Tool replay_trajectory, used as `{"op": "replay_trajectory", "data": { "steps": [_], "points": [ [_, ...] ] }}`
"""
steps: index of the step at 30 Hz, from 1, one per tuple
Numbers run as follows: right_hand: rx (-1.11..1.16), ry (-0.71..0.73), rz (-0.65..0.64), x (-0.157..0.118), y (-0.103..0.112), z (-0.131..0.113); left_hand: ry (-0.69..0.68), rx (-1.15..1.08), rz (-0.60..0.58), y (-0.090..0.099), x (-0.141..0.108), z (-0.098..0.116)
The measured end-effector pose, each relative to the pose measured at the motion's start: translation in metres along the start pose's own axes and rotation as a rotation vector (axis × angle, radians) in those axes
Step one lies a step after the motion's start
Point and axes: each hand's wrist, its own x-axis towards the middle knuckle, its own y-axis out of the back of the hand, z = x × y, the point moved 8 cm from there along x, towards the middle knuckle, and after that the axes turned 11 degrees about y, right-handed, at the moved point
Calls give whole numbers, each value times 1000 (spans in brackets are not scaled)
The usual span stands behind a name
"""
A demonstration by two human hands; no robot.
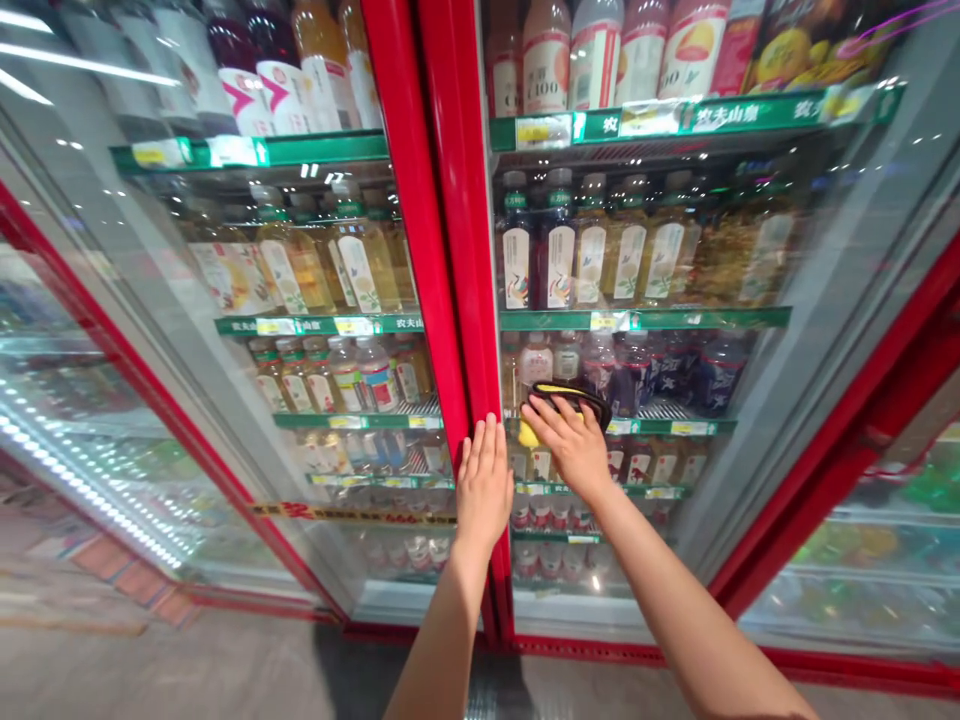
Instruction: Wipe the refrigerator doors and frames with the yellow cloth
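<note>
My right hand [566, 447] is clamping what looks like a dark pad [570, 398] on the glass door [645, 570]; my open left hand [484, 482] is pressing the red frame [450, 300] just beside.

Behind the right glass door [810, 330], the green shelf-edge strip [697, 116] reads 农夫山泉, repeated on the left door's green strip [397, 323]. A bottle label [545, 95] on the top right shelf shows "100". Shelf tags remain too small to read.
</note>
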Motion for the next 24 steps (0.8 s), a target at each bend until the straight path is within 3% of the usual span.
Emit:
{"op": "replay_trajectory", "data": {
  "steps": [4,6,9,12,15,21,24],
  "points": [
    [-35,-146,170,27,21,18,-24,-8,16,4,-8,-12],
    [-52,-184,245,48,24,14,-26,-5,22,5,-11,-18],
    [-60,-96,198,49,4,-13,-30,-7,14,3,-15,-29],
    [-61,47,90,13,-24,-42,-45,-18,1,0,-18,-38],
    [-58,144,42,-5,-30,-50,-72,-28,-19,-3,-21,-43],
    [-100,-76,136,66,10,-16,-116,-55,-38,-1,-20,-43],
    [-110,-84,99,57,-2,-25,-131,-67,-38,1,-22,-45]
  ]
}}
